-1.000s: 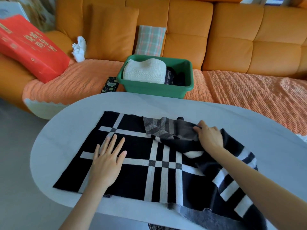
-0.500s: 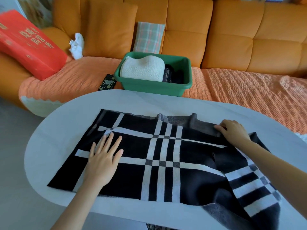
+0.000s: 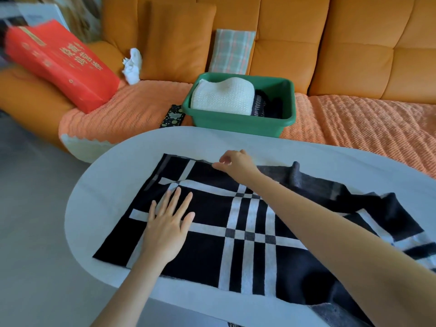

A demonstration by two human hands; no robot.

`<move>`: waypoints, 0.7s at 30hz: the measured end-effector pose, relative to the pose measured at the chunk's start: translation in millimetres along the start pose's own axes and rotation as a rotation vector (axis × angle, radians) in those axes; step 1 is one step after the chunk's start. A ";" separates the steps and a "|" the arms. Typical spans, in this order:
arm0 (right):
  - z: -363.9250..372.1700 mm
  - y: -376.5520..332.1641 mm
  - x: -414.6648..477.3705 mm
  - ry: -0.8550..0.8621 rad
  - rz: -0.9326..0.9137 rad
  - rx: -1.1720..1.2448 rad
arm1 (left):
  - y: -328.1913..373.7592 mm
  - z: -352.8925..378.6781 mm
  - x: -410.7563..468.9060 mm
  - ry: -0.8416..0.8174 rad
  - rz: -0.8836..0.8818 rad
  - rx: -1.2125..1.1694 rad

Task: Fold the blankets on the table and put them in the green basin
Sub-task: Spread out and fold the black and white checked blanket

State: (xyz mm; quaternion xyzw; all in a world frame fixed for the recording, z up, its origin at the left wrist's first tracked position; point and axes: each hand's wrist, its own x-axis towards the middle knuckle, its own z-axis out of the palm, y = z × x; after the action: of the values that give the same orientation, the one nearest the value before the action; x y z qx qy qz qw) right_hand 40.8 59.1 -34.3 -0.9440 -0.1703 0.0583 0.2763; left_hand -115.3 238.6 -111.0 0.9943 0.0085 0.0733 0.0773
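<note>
Orange sofa (image 3: pixel 354 55) runs beyond both hands, its seat under a ribbed orange throw (image 3: pixel 354 123). On that throw, just past the right hand (image 3: pixel 236 162), sits the green basin (image 3: pixel 238 128), holding a folded white knit blanket (image 3: pixel 221 96) with something dark and striped (image 3: pixel 266 105) beside it. Just left of the basin lies a small dark patterned item (image 3: pixel 172 116). Farther out beyond the left hand (image 3: pixel 168 228), a red bag (image 3: pixel 61 64) leans on the sofa arm, near a crumpled white cloth (image 3: pixel 132 66), an orange cushion (image 3: pixel 179 41) and a plaid cushion (image 3: pixel 232 51).

The black-and-white checked blanket (image 3: pixel 207 251) lies spread on the desk (image 3: pixel 106 185) under both hands. The left hand rests flat on it, fingers straight and spread, while the right hand pinches its far edge, its forearm crossing over the cloth. Right of that arm the blanket bunches, grey underside showing, and reaches over the near desk edge.

Bare desk shows left of the left hand and in a strip between the right hand and the basin. The desk is oval and pale, with grey floor (image 3: pixel 30 220) to its left.
</note>
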 end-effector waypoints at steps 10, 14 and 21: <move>50.3 -33.0 46.4 -0.008 0.018 -0.110 | -0.8 2.7 0.6 0.040 0.009 0.049; 55.4 -40.4 51.5 0.098 -0.058 -0.006 | 0.6 2.3 -0.3 0.058 0.015 0.038; 60.3 -71.8 70.3 0.211 -0.076 0.114 | 2.9 2.4 -0.2 0.074 -0.021 0.007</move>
State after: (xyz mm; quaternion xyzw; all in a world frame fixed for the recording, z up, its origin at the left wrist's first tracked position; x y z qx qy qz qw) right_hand 73.4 170.9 -47.3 -0.9205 -0.1724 -0.0423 0.3482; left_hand -115.1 235.3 -113.0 0.9910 0.0223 0.1090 0.0743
